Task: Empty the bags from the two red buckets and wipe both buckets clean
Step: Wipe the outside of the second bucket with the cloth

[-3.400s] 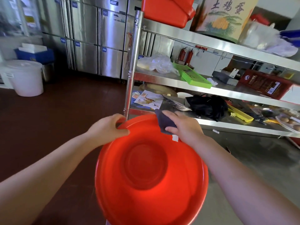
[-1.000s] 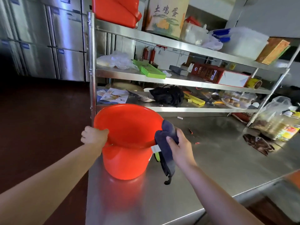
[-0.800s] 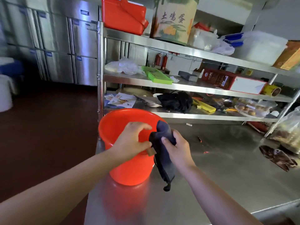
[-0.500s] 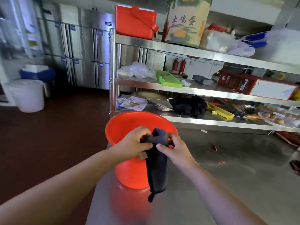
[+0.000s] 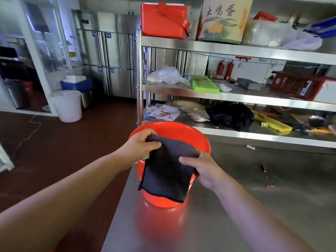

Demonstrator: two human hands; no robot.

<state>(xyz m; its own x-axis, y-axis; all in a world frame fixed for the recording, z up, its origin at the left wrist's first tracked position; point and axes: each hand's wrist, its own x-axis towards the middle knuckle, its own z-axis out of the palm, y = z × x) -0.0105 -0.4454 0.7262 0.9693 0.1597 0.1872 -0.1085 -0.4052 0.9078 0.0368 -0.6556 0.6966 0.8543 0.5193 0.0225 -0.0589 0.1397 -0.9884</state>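
Note:
A red bucket [image 5: 181,132] stands upright on the near left corner of the steel table [image 5: 254,206]. A dark cloth [image 5: 167,171] hangs spread flat in front of the bucket, covering most of its near side. My left hand [image 5: 141,144] pinches the cloth's upper left corner over the rim. My right hand [image 5: 200,167] grips its upper right edge. The inside of the bucket shows no bag. Only one bucket is in view.
A steel shelf rack [image 5: 236,95] stands behind the bucket, holding a black bag [image 5: 231,115], a green tray [image 5: 204,83], a clear plastic bag [image 5: 166,75] and a red box [image 5: 163,20]. A white lidded bin [image 5: 67,105] sits on the red floor at left.
The bucket was set upright on the table. My left hand left its rim and took the cloth, and both hands have spread the bunched cloth out flat.

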